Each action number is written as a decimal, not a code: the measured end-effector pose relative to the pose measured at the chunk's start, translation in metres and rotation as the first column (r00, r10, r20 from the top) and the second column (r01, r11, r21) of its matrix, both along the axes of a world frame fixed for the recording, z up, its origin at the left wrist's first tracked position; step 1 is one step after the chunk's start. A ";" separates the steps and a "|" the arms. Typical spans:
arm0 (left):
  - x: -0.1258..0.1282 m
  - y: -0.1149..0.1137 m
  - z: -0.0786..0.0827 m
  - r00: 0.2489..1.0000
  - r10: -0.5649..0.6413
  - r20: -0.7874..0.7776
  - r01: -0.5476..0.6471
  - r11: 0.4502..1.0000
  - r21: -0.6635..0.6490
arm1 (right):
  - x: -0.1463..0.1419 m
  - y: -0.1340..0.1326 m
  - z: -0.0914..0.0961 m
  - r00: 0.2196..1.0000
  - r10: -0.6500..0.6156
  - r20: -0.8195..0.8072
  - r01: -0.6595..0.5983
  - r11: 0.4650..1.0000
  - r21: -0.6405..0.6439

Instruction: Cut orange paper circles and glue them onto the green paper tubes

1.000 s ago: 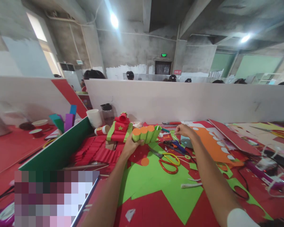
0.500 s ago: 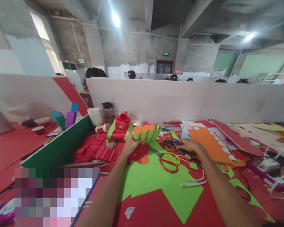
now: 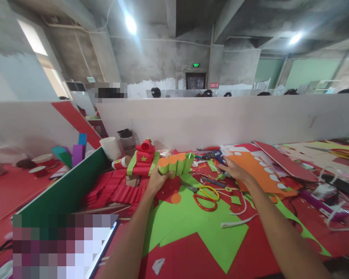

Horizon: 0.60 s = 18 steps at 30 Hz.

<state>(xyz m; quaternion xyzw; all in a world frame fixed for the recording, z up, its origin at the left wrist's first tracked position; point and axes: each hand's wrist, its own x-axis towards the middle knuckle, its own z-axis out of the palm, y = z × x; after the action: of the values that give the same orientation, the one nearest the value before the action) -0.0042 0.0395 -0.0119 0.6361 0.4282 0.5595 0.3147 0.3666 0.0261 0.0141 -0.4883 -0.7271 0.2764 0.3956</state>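
Note:
My left hand (image 3: 155,180) is closed round one end of a row of green paper tubes with orange caps (image 3: 176,163) and holds it just above the table. My right hand (image 3: 233,171) reaches forward to the right of the tubes. Its fingers are wrapped round the handle of a blue and black glue gun (image 3: 215,155), whose body points left toward the tubes. Below and between the hands, red and yellow scissors (image 3: 206,198) lie on a green paper sheet (image 3: 192,226).
A red paper model with a yellow star (image 3: 142,160) stands behind the tubes, beside a white cup (image 3: 108,147) and a dark bottle (image 3: 125,141). A green board (image 3: 61,190) edges the left. An orange dotted sheet (image 3: 257,171), cables and a purple tool (image 3: 320,202) lie right. A white partition (image 3: 235,120) closes the back.
My right hand came down onto the blue glue gun on the table, closed on it and lifted it forward. My left hand kept the tubes almost still.

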 end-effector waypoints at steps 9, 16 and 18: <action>0.003 -0.009 0.008 1.000 0.002 -0.006 -0.002 1.000 0.010 | -0.014 -0.012 0.014 0.888 0.175 -0.425 -0.189 0.982 0.008; 0.004 -0.012 0.011 1.000 0.003 -0.024 -0.003 1.000 0.017 | -0.027 -0.012 0.011 0.857 0.182 -0.483 -0.166 0.983 0.076; 0.005 -0.012 0.011 1.000 0.008 -0.030 -0.007 1.000 0.027 | -0.029 -0.012 0.011 0.867 0.171 -0.468 -0.143 0.985 0.096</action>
<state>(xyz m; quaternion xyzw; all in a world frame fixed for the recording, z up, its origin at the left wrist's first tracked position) 0.0006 0.0279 -0.0008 0.6471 0.4274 0.5568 0.2975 0.3371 0.0144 0.0247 -0.3332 -0.6531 0.3975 0.5518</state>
